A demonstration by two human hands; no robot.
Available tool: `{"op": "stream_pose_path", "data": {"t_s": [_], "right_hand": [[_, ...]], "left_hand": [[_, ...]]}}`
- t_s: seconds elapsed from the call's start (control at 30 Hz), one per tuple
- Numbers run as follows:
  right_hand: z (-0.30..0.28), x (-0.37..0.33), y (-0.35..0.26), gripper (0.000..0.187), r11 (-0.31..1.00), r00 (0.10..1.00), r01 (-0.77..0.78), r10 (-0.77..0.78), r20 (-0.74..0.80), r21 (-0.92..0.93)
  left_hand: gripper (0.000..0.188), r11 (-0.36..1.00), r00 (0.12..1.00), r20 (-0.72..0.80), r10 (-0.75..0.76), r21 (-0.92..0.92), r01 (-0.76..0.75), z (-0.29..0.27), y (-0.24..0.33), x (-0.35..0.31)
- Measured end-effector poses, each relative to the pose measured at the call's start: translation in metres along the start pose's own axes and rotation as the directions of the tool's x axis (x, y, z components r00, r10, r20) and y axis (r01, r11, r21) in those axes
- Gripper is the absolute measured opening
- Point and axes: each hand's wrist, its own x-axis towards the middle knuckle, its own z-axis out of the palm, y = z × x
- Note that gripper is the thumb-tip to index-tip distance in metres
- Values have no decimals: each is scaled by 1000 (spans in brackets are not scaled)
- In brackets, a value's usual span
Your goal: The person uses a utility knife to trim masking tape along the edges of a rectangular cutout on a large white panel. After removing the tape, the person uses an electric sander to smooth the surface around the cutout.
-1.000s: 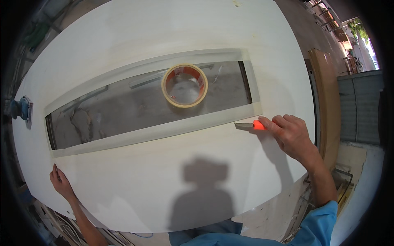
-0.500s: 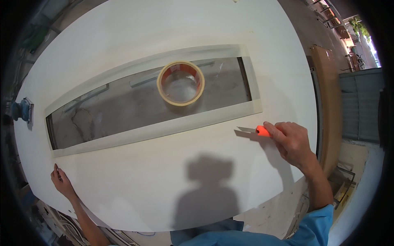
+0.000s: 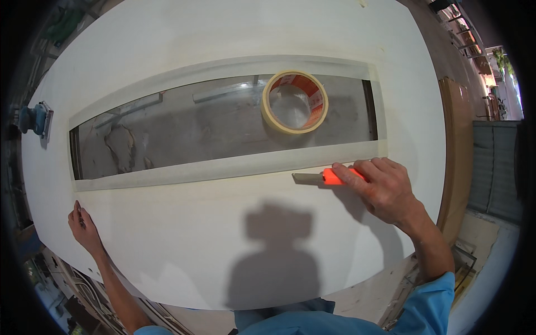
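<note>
Knife (image 3: 333,177) in right grip (image 3: 388,190), over white panel (image 3: 167,240).
Knife: orange-handled, blade pointing left, just below the lower tape strip (image 3: 223,171); contact with panel cannot be told. Right grip: closed firmly round the handle. Left grip (image 3: 85,229): fingers curled, near the strip's left end; whether it holds anything cannot be told. Roll (image 3: 314,96): on the pane (image 3: 212,128), right of middle. Sander (image 3: 34,119): blue, at panel's left edge.

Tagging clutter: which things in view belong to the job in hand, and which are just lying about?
Likely the job:
orange-handled knife, in the right hand
white panel
pale tape strips along the panel's grey window
tape roll

Probably just lying about:
blue sander, far left
brown board, beyond the panel's right edge
</note>
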Motion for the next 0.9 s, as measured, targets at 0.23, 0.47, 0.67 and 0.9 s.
{"op": "stream_pose_path", "data": {"t_s": [0.23, 0.47, 0.67, 0.9], "right_hand": [[2, 18, -8, 56, 1000, 1000, 24, -24, 15, 14], [2, 29, -9, 52, 999, 999, 38, -38, 38, 8], [-7, 25, 0, 51, 1000, 996, 13, -14, 90, 10], [-17, 8, 15, 54, 999, 987, -38, 33, 158, 28]], "left_hand": [[30, 1000, 1000, 10, -3, 16, 3, -1, -2, 1], [31, 999, 1000, 13, -21, -24, 21, -2, -3, 1], [31, 999, 999, 25, -41, -22, 41, -3, -3, 3], [30, 1000, 999, 36, -28, 5, 28, -4, 0, 3]]}}
